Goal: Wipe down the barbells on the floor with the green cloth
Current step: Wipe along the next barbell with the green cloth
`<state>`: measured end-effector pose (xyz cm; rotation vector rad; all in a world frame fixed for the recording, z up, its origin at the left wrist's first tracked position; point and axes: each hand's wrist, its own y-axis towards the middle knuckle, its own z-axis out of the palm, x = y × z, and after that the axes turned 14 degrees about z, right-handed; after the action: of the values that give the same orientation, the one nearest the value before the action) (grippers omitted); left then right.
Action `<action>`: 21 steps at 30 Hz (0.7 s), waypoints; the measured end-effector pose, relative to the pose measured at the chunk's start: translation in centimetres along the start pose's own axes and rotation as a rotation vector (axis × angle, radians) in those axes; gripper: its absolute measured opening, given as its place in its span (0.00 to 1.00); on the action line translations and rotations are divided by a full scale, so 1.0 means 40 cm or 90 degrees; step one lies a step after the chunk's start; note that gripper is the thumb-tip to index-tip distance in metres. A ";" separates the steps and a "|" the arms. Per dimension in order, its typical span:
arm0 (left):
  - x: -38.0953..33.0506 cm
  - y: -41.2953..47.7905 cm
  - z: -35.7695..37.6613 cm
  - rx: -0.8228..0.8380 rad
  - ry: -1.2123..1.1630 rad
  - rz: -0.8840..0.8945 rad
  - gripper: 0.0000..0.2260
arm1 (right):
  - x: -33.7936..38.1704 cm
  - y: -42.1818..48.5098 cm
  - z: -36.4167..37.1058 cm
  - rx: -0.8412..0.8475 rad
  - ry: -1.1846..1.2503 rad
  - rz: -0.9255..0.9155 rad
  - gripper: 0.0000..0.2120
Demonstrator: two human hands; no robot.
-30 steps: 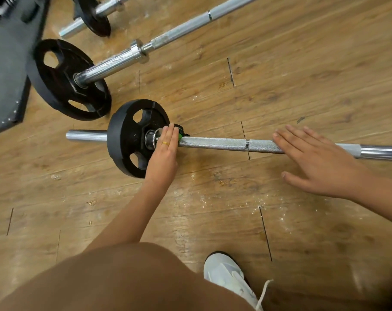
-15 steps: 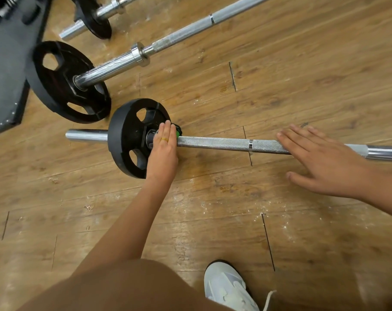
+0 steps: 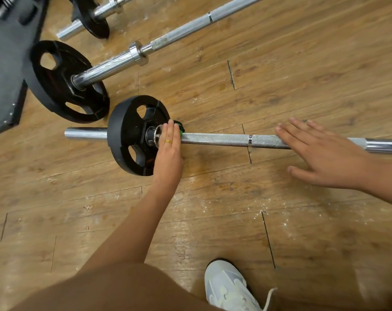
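- Nearest barbell (image 3: 215, 139) lies flat, crosswise: knurled grey shaft, black plate (image 3: 127, 135) near its left end.
- Green cloth (image 3: 180, 132) on that shaft by the collar, just a sliver showing.
- Second barbell (image 3: 114, 63) and third barbell (image 3: 102, 11) lie beyond, angled.

The shaft of the nearest barbell (image 3: 215, 139) is dull grey metal, knurled and rough under my right hand (image 3: 325, 153); further along it turns smooth and shiny. Its end sleeve (image 3: 85, 133) is polished chrome, mirror-bright. The plate (image 3: 123, 135) is matt black, rubbery-looking and faintly dusty. A scrap of soft green cloth (image 3: 180, 132) shows past the fingers of my left hand (image 3: 168, 153), which wears a glossy gold ring (image 3: 168, 141). The second barbell (image 3: 109, 65) has a glossy, streaked chrome sleeve and a rough knurled shaft. The floor (image 3: 302, 63) is worn wood-grain planking, scuffed, low in sheen, flecked with white powder. The platform (image 3: 4, 75) is matt dark grey
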<state>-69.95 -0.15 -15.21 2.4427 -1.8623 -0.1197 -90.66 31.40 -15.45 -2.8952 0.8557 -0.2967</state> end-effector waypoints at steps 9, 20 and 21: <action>0.047 0.044 -0.005 0.028 -0.030 -0.002 0.36 | -0.011 0.022 0.002 0.005 -0.009 0.008 0.44; 0.032 0.052 -0.005 0.041 -0.059 0.071 0.37 | -0.021 0.049 -0.006 -0.002 -0.031 0.013 0.45; 0.024 0.052 -0.002 0.040 -0.059 0.083 0.37 | -0.022 0.050 -0.007 -0.003 -0.032 0.013 0.45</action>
<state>-71.69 -1.64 -14.95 2.3851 -2.0887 -0.1736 -92.49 30.21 -15.62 -2.8832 0.8780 -0.2184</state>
